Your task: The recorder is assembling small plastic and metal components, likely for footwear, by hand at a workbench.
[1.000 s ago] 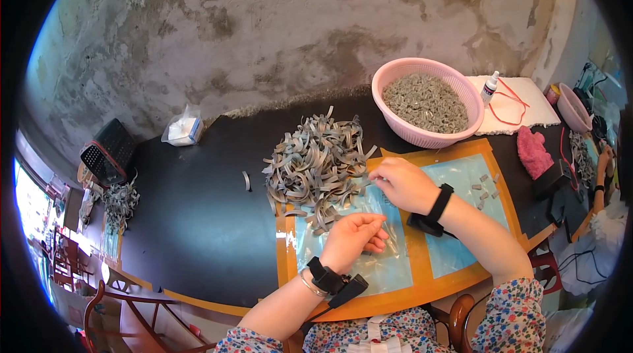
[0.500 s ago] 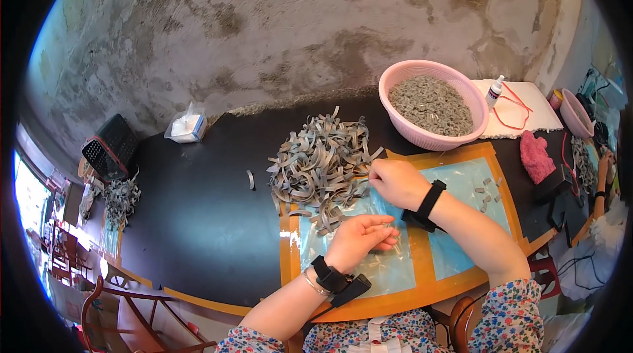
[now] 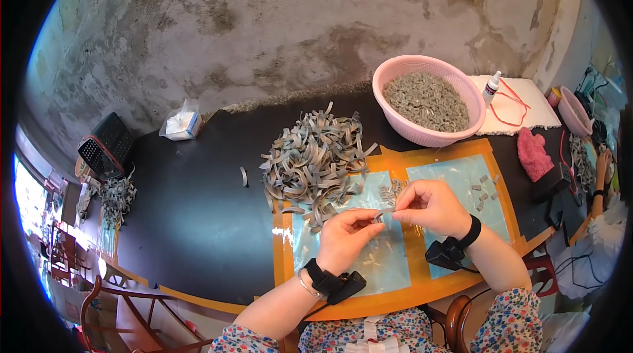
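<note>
My left hand (image 3: 346, 237) and my right hand (image 3: 435, 209) meet over the blue sheet (image 3: 376, 267) in front of me. A short grey strip (image 3: 386, 210) spans the gap between their fingertips, pinched at both ends. Its far details are too small to make out. Just beyond my fingers lies a cluster of small grey pieces (image 3: 390, 191). To the left of it rises a big tangled pile of grey curved strips (image 3: 313, 162). A few small grey pieces (image 3: 484, 197) lie scattered to the right of my right hand.
A pink basket (image 3: 380, 99) full of small grey pieces stands at the back. Beside it, a white board (image 3: 527, 106) carries a bottle (image 3: 491, 86) and red cord. A pink cloth (image 3: 534, 154) lies at the right. A bagged white package (image 3: 181, 122) and a dark crate (image 3: 105, 145) stand left.
My right hand has come back from the pile's edge toward me and now pinches the strip. My left hand's fingers have closed on its other end. The small cluster has come into sight.
</note>
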{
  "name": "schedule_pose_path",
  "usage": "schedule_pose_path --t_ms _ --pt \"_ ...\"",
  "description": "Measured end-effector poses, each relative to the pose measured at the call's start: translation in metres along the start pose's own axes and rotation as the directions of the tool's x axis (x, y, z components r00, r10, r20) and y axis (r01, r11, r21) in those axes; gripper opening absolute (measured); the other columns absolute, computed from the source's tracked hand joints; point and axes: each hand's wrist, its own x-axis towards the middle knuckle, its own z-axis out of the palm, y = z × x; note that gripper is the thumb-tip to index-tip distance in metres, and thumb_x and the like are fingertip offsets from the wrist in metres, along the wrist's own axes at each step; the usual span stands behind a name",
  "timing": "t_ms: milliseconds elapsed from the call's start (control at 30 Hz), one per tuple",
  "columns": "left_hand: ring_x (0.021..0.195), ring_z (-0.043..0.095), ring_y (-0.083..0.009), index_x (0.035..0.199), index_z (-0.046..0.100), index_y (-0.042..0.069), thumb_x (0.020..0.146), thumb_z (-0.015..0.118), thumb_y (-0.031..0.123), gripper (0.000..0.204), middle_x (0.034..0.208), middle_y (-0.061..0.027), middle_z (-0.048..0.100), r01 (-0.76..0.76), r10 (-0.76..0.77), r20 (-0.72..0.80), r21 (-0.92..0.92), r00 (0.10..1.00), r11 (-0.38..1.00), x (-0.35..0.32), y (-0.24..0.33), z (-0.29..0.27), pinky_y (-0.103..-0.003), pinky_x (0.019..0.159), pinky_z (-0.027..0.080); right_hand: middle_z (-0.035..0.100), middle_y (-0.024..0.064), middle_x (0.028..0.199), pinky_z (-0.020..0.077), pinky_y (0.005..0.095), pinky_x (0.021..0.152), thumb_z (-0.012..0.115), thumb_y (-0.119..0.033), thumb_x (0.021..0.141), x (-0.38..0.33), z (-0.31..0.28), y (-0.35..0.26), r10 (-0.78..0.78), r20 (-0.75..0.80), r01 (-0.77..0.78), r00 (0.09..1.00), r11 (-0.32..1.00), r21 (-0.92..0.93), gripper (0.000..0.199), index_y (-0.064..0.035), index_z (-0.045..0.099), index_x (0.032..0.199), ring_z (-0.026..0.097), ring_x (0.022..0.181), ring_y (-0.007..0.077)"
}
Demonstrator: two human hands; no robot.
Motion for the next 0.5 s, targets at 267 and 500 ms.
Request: schedule_pose_path --t_ms 267,500 --pt "0.080 0.055 -0.0086 0.099 0.064 -0.001 0.075 0.067 -0.003 0.024 0.092 -0.0038 0.060 -0.067 0.068 -0.014 0.080 0.998 0.995 -0.001 0.009 0.003 -0.021 0.071 0.046 0.062 0.0016 0.080 0.0471 0.0207 0.064 0.071 -0.006 0.075 -0.011 0.003 0.012 0.114 0.013 -0.115 0.993 0.991 0.063 0.012 -0.0019 0.062 0.082 0.057 0.071 0.0057" --pt "0.081 0.056 -0.0100 0.098 0.064 -0.001 0.074 0.068 -0.004 0.024 0.093 -0.0060 0.060 -0.090 0.087 0.023 0.151 0.996 0.984 -0.002 0.009 0.006 -0.021 0.072 0.046 0.062 0.0027 0.083 0.0467 0.0202 0.067 0.069 -0.004 0.077 -0.021 0.005 0.016 0.172 0.011 -0.172 0.985 0.981 0.089 0.013 -0.0007 0.061 0.087 0.057 0.075 0.0065"
